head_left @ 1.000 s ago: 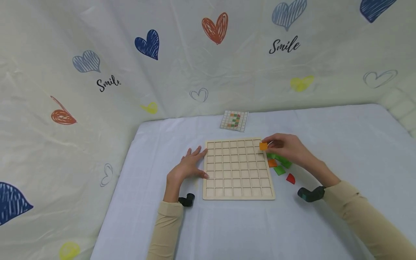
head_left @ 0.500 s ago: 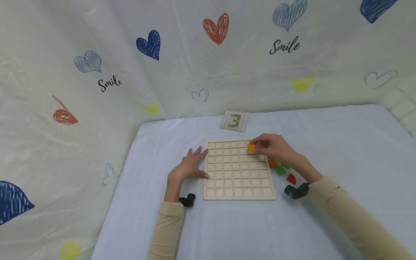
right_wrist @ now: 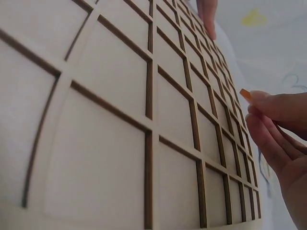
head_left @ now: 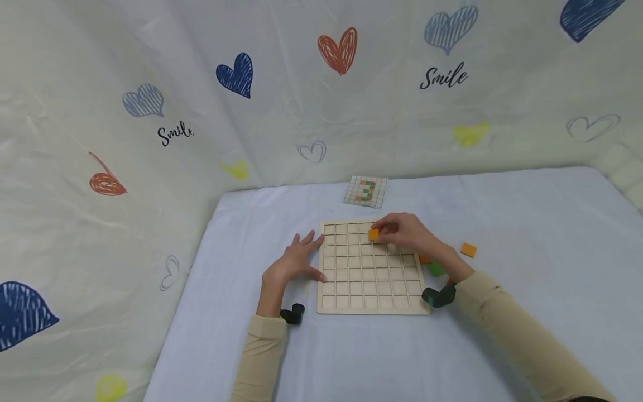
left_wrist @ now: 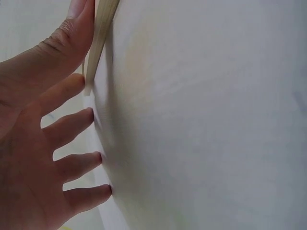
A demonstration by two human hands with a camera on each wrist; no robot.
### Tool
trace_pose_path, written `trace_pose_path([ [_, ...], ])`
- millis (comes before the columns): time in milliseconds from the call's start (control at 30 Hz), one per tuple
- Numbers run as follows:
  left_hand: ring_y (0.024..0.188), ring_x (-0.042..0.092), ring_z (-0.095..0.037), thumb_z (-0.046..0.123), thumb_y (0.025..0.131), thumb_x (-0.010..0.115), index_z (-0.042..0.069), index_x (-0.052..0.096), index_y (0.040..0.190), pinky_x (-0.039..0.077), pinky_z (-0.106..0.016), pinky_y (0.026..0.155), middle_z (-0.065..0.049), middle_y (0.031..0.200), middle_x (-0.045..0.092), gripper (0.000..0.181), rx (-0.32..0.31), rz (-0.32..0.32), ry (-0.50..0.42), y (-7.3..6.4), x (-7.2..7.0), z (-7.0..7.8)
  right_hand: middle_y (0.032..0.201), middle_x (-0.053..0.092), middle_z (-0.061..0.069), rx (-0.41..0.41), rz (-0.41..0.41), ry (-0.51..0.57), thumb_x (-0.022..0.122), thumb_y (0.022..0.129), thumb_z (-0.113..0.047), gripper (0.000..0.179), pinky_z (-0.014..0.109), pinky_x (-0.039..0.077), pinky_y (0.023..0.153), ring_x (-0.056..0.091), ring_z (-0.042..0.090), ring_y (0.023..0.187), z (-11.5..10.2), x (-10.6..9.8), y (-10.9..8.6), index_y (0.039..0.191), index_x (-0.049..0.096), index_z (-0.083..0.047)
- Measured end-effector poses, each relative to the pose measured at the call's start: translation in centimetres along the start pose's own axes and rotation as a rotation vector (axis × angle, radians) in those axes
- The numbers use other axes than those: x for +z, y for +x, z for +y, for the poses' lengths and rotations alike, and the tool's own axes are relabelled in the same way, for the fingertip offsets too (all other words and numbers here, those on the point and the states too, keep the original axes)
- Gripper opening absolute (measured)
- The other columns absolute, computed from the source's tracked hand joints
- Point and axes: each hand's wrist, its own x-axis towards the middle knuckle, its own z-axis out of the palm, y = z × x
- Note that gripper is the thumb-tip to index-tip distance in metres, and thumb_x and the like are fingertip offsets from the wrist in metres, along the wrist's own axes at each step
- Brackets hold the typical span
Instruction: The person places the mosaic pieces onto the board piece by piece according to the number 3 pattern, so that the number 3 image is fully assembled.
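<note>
A square wooden grid board (head_left: 346, 282) lies on the white-covered table, its cells bare where they show. My left hand (head_left: 294, 263) rests at the board's left edge with fingers spread; in the left wrist view the thumb (left_wrist: 60, 52) lies against the board's side. Over the upper part of the board, my right hand (head_left: 404, 231) pinches a small orange square tile (head_left: 374, 234) between thumb and fingertips. The right wrist view shows the same orange tile (right_wrist: 245, 94) held just above the grid.
Behind the board lies a small pattern card (head_left: 366, 191) with coloured squares on a grid. Right of the board, partly hidden by the right arm, are a green tile (head_left: 436, 269) and an orange tile (head_left: 425, 259). Another orange tile (head_left: 469, 249) lies farther right.
My right hand has carried the orange tile leftward from the board's right edge to over its upper cells. The left hand stays at the left edge.
</note>
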Motion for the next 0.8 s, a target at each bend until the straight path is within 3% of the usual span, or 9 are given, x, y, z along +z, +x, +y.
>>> trace_pose_path([
  [300, 0.161, -0.003, -0.037, 0.029, 0.075, 0.093, 0.025, 0.031, 0.164, 0.014, -0.065, 0.125, 0.0, 0.174, 0.013, 0.108, -0.005, 0.001, 0.011, 0.2, -0.2, -0.1, 0.102, 0.077, 0.01, -0.064, -0.027, -0.001, 0.082, 0.088, -0.013, 0.033, 0.04, 0.057, 0.085, 0.071, 0.021, 0.089, -1.0, 1.1, 1.8, 0.118, 0.076, -0.001],
  [533, 0.16, -0.003, -0.038, 0.029, 0.076, 0.093, 0.024, 0.031, 0.163, 0.013, -0.065, 0.126, -0.001, 0.174, 0.013, 0.107, -0.007, -0.002, 0.007, 0.1, 0.0, 0.0, 0.1, 0.075, 0.012, -0.046, -0.055, -0.007, 0.081, 0.088, -0.011, 0.031, 0.033, 0.055, 0.081, 0.068, 0.02, 0.087, -1.3, 2.2, 2.4, 0.116, 0.075, 0.001],
  [800, 0.16, -0.002, -0.037, 0.03, 0.076, 0.092, 0.025, 0.032, 0.163, 0.015, -0.068, 0.124, 0.001, 0.174, 0.014, 0.106, -0.016, 0.003, 0.002, 0.0, 0.2, 0.0, 0.102, 0.074, 0.015, -0.072, -0.057, -0.056, 0.08, 0.088, -0.008, 0.029, 0.04, 0.058, 0.083, 0.068, 0.023, 0.088, -1.6, 3.3, 3.0, 0.114, 0.076, 0.003],
])
